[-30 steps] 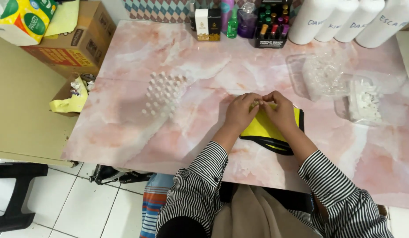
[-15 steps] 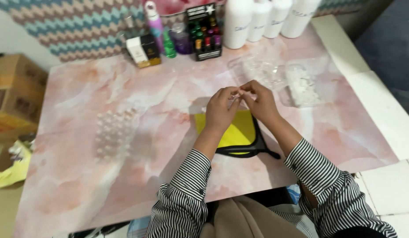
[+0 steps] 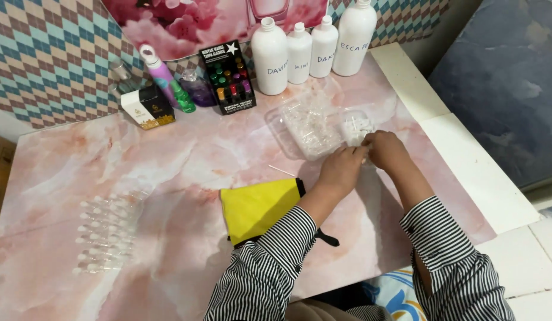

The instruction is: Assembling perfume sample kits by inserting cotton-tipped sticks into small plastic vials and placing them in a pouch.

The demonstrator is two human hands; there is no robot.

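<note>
My left hand (image 3: 341, 171) and right hand (image 3: 386, 150) meet right of centre, pinching something tiny beside the clear plastic tray (image 3: 308, 128); what exactly, I cannot tell.

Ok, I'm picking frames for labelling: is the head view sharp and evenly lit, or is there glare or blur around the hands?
Head view: evenly lit and mostly sharp; soft shadows under the left hand and right hand; the clear plastic trays are hard to read against the pink marble tabletop; slight wide-angle bending at the edges.
</note>
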